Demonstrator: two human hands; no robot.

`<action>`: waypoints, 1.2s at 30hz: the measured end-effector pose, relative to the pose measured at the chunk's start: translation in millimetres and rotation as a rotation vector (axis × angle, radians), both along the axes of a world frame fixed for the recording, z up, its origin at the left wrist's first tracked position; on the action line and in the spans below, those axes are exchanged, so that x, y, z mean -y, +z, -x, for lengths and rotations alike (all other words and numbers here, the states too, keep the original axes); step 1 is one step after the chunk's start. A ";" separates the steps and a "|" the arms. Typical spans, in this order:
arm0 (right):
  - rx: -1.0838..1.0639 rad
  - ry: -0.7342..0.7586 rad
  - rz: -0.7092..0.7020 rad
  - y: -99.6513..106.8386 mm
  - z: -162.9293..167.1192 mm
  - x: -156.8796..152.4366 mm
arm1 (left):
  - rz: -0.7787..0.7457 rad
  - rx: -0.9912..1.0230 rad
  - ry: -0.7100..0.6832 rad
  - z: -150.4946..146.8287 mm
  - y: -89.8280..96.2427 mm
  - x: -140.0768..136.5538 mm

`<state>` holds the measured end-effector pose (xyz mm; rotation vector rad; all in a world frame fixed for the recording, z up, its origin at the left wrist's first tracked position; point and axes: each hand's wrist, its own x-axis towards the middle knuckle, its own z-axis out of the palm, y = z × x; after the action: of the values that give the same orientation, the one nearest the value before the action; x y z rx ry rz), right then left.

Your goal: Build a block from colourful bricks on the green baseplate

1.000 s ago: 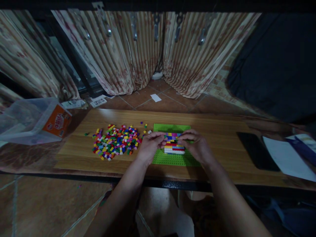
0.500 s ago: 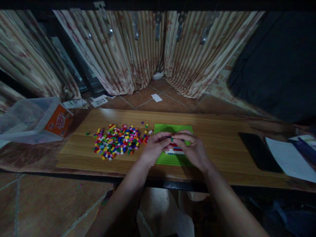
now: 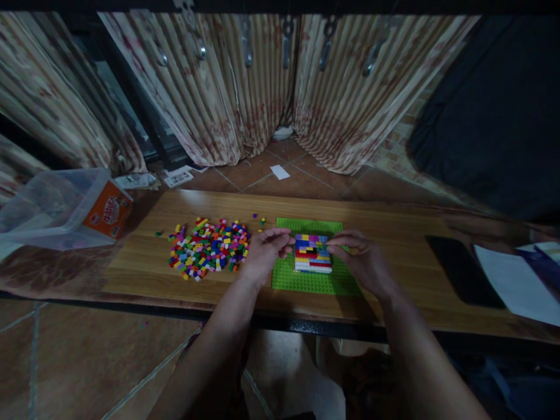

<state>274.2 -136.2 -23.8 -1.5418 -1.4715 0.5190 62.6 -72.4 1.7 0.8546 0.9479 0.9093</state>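
Note:
A low block of stacked toy bricks (image 3: 312, 263) in many colours, with white and red rows at its front, sits on a green studded baseplate (image 3: 284, 283). At the block's left side is my left hand (image 3: 269, 249), its fingers curled and the tips pinched together. On the opposite side my right hand (image 3: 361, 256) pinches with thumb and forefinger by the block's right edge. Anything between either pair of fingertips is too small to make out. Left of the baseplate lies a pile of loose toy bricks (image 3: 210, 248).
The wooden board (image 3: 394, 233) carries all this. A clear plastic tub (image 3: 56, 204) with an orange label stands at the far left. A dark flat slab (image 3: 461, 271) and a white paper sheet (image 3: 516, 283) lie to the right. Striped curtains (image 3: 210, 87) hang behind.
My hands were together above the block around a small green brick. They have drawn apart to its left and right sides, leaving the top of the block in sight. The view has shifted slightly.

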 end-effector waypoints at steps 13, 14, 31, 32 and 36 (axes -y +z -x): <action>0.144 0.036 0.042 -4.3 3.8 -1.5 | 0.013 -0.022 -0.037 -1.6 0.3 1.2; 0.135 0.033 0.042 -5.3 3.7 -2.0 | 0.015 -0.025 -0.040 -1.6 0.1 1.1; -0.071 -0.035 0.151 -16.9 7.6 -8.8 | -0.005 -0.105 -0.046 -6.5 -10.3 1.3; -0.071 -0.042 0.152 -16.9 8.2 -8.9 | -0.002 -0.117 -0.047 -7.9 -11.1 1.6; -0.071 -0.050 0.159 -17.1 10.1 -8.5 | -0.002 -0.161 -0.042 -13.0 -13.7 2.7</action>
<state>264.1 -127.7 -41.0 -1.6621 -1.3610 0.6675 75.6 -75.0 -12.0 0.9569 1.0637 0.8143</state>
